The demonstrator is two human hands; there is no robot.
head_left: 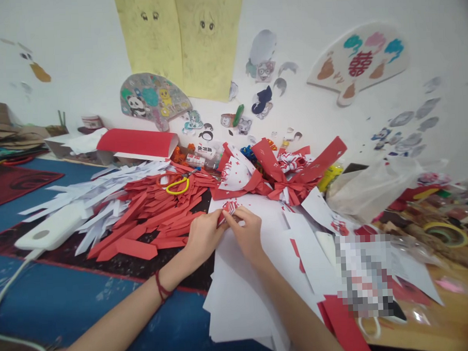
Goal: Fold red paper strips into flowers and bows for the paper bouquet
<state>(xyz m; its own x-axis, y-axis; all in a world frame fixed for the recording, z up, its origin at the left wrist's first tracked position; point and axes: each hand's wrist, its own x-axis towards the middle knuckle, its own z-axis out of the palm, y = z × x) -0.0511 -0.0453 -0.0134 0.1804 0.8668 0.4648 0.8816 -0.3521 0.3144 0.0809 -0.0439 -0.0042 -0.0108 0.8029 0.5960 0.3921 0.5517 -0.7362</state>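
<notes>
from here i see the left hand (206,235) and right hand (245,230) close together, both pinched narrow on a small red-and-white paper piece (231,206) over the white sheets' (239,304) far part; red strips (154,220) lie left.

- Place: craft corner; home or small studio, cannot tell which.
- Blue tabletop (68,291), strewn with cut red paper strips (154,210) and white paper strips (91,187); scissors (187,185) among them.
- Far right: tape roll (462,236) amid clutter.
- Wall: face drawings (151,50) on yellow sheets, decorated fans (359,61), small cut-out pictures (262,103).
</notes>
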